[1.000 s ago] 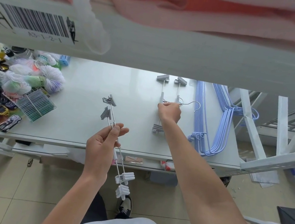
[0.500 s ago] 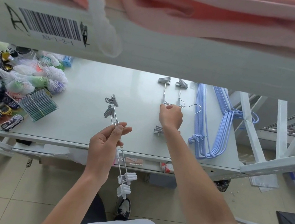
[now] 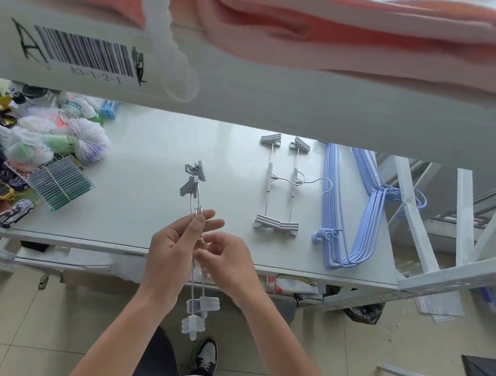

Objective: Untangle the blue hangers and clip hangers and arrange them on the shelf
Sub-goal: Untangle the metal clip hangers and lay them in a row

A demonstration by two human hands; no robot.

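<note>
Leaving shelved clip hangers [image 3: 281,190], right hand [image 3: 223,263] joins held pair [image 3: 195,254]

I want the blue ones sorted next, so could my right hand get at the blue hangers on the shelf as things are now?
Probably yes, once freed: the right hand is pinching the clip hangers, while the blue hangers lie uncovered on its side of the shelf.

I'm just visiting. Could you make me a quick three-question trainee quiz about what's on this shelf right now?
1. True or false: both hands, left hand and right hand, are on the held clip hangers.
2. How many clip hangers lie on the shelf?
3. The blue hangers lie: A) left of the laid clip hangers, B) right of them.

Key: 1 true; 2 two; 3 B.
</note>
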